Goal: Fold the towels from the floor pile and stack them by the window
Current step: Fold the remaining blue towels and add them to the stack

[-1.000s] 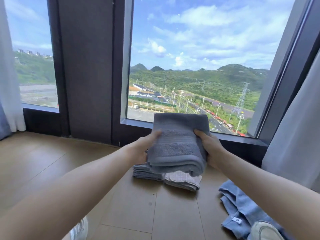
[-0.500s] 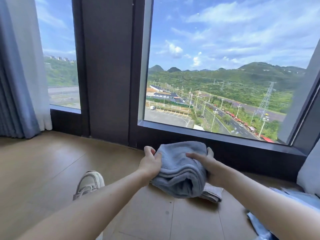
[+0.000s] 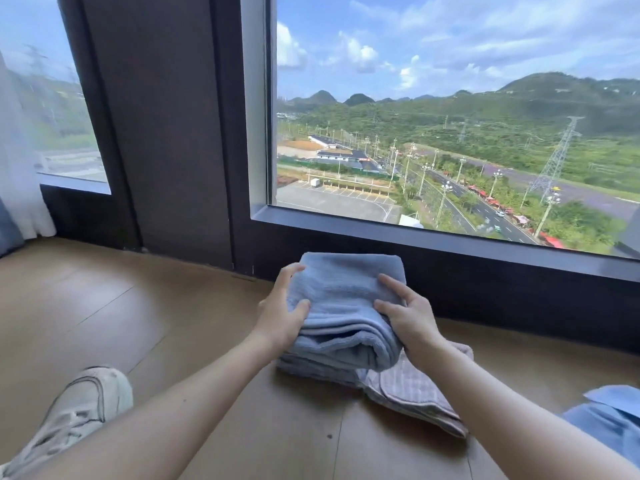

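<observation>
The folded blue-grey towel (image 3: 346,306) sits on a striped towel (image 3: 415,393) on the wooden floor (image 3: 104,306), just below the far window (image 3: 433,237). The left hand (image 3: 282,317) grips its left edge and the right hand (image 3: 412,318) grips its right edge.

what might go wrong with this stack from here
The folded blue towel sits rounded and loosely layered at its near edge, so it may unroll or slump when the left hand and right hand let go. The checked towel below juts out skewed to the right, so the stack may lean.
</observation>
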